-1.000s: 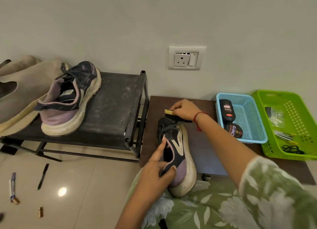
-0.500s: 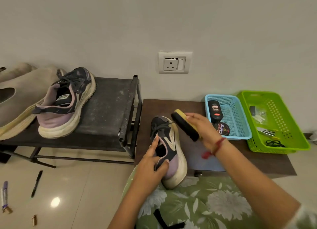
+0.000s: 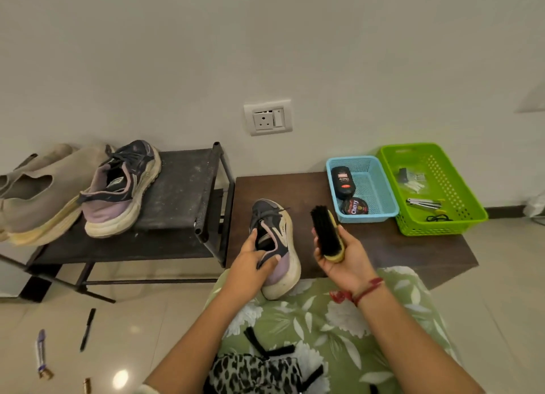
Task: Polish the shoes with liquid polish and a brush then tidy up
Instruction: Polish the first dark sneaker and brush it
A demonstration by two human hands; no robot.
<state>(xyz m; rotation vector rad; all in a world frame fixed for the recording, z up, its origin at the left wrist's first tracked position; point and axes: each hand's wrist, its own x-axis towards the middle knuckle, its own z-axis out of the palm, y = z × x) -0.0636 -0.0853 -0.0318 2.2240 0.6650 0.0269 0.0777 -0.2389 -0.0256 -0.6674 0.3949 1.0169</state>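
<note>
— Where's the shoe (image 3: 280,237)?
— On the surface (image 3: 398,246). The left hand (image 3: 250,263) grips its heel collar, fingers curled round the rim.
— The brush (image 3: 326,231)?
— Just right of those fingers, apart from the shoe. The right hand (image 3: 345,265) has its fingers wrapped round the pale back, and the black bristles show.
— Any writing?
— Beyond the right fingers, in the blue basket (image 3: 380,184), a tin (image 3: 354,206) reads "Cherry". The label on the bottle (image 3: 342,181) is too small to read. Far left of the fingers, a second shoe (image 3: 118,193) sits on the rack (image 3: 182,193).
</note>
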